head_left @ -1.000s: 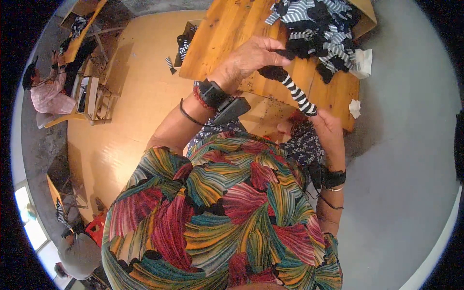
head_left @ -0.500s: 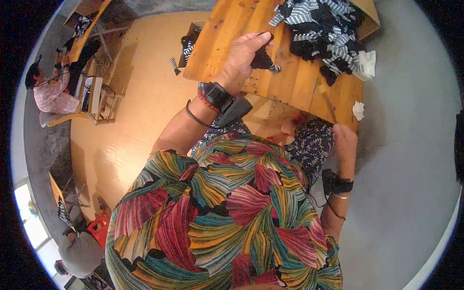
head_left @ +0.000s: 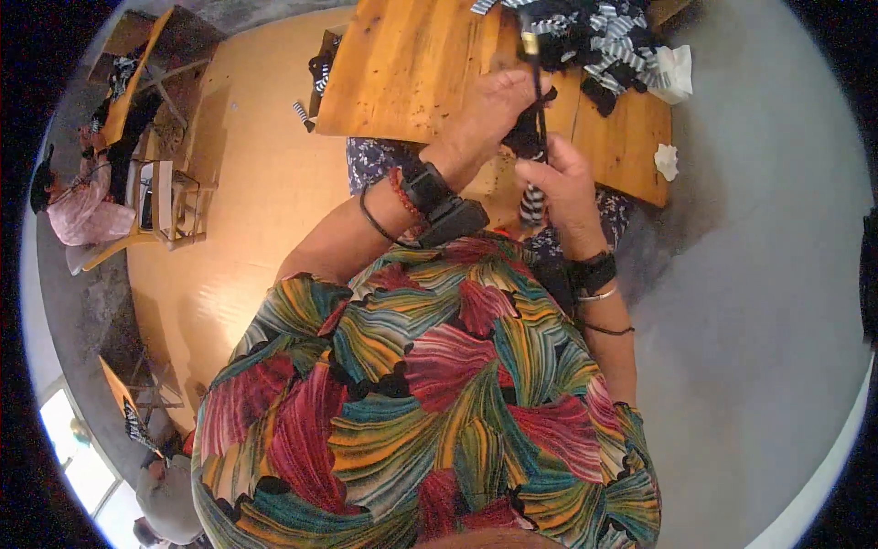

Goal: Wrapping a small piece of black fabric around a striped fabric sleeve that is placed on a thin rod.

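Note:
A small black knit piece [head_left: 523,139] with a grey-and-white striped end [head_left: 531,205] hangs over the near edge of the table. My left hand [head_left: 498,110] pinches its dark upper part; whether it is a sock or a glove I cannot tell. Closed round a thin dark rod [head_left: 539,91] with a gold-coloured tip is my right hand [head_left: 569,188], next to the striped end. The rod stands nearly upright in view, in front of the black fabric. Its lower end is hidden by the right hand.
On the wooden table [head_left: 393,69] lies a heap of black and striped knit pieces [head_left: 608,55]. A white packet [head_left: 674,73] and a crumpled white tissue [head_left: 667,162] are at its right. Left, a box [head_left: 326,69] stands beside the table; two other people sit farther off.
My right hand has come up and left with the rod, to the knit piece. The left hand has shifted slightly right and down in view, still pinching the fabric.

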### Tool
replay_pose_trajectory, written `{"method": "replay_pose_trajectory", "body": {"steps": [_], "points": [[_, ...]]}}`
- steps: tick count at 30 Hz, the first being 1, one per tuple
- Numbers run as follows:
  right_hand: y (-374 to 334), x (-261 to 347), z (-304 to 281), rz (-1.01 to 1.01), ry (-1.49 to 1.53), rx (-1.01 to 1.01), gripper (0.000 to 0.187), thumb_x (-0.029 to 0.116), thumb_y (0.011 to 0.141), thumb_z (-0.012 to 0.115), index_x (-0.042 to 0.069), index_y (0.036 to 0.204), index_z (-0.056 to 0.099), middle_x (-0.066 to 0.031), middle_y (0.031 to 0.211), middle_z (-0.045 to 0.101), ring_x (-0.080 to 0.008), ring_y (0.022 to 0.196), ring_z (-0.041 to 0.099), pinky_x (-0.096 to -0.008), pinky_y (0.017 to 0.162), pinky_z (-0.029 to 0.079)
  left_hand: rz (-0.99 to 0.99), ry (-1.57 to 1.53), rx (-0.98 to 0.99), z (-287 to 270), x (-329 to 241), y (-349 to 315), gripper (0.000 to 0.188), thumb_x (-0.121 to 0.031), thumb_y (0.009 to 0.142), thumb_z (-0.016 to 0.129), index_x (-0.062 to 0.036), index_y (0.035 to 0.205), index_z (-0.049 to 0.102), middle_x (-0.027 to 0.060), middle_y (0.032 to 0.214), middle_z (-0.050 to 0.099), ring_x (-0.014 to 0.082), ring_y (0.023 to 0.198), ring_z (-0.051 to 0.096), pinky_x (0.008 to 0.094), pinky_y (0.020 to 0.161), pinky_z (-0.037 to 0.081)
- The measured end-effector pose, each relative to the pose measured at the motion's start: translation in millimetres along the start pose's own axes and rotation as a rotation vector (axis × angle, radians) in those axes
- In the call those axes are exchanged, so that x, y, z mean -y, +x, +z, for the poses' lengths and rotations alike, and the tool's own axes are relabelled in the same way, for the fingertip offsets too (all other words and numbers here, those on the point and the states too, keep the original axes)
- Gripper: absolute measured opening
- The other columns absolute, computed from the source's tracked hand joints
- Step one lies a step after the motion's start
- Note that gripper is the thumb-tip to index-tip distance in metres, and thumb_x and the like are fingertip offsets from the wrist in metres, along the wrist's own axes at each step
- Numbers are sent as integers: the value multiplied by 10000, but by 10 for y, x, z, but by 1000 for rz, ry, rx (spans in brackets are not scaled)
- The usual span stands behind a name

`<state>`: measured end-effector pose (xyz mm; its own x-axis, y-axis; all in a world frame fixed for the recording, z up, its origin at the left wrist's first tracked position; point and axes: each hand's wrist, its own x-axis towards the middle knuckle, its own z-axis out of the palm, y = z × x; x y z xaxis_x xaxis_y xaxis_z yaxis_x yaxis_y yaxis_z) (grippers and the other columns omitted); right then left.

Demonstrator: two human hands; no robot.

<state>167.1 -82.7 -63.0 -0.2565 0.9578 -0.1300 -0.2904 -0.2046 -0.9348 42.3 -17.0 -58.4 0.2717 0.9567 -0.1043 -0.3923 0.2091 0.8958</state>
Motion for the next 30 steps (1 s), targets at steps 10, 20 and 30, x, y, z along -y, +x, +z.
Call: {"method": "replay_pose_trajectory", "body": {"steps": [10, 20, 30], "points": [[-276, 16, -291, 270, -62, -83, 160, 97, 751, 584, 4, 882, 591, 24, 670, 550, -63, 571, 497, -183, 528, 386, 172, 542, -34, -274, 9, 96, 177, -219, 816, 577, -52, 785, 627, -66, 659, 525, 24, 612, 444, 175, 528, 348], [-303, -80, -496, 245, 167, -139, 163, 59, 760, 583, 22, 914, 548, 20, 635, 507, -34, 441, 388, -190, 454, 361, -137, 5, -189, -284, -79, -62, 131, -183, 792, 612, -54, 772, 602, -42, 676, 549, 51, 586, 492, 201, 514, 400], [-232, -82, -406, 203, 354, -215, 123, 118, 821, 548, 32, 908, 535, 18, 640, 505, -47, 445, 388, -186, 419, 353, -92, 99, -172, -359, -38, -112, 195, -333, 810, 546, -140, 792, 524, -54, 588, 406, 76, 440, 414, 245, 326, 344]]}}
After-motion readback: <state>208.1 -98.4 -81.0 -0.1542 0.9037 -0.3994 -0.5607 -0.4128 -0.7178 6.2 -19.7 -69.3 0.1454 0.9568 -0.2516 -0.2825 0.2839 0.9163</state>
